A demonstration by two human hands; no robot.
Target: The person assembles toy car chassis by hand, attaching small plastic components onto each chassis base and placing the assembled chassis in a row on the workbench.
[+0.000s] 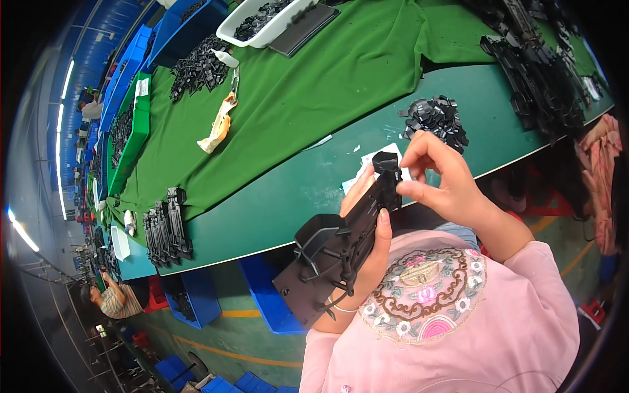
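My left hand (373, 262) is wrapped round a long black plastic part (357, 236), which has a flat plate and a bracket-like frame at its lower end. It is held tilted above the near table edge. At its upper end, the thumb and forefinger of my right hand (449, 177) curl close against the side. Whether a small piece sits between those fingertips is too small to tell. Just beyond my right hand lies a pile of small black clips (436, 121). A white paper (350, 185) on the table is partly hidden behind the black part.
A green cloth (314, 85) covers much of the green table (262, 209). Long black parts lie stacked at the left (167, 229) and right (537, 78). Blue bins, a green bin (134, 131) and a white tray (259, 23) hold black pieces. Another person (118, 298) sits at far left.
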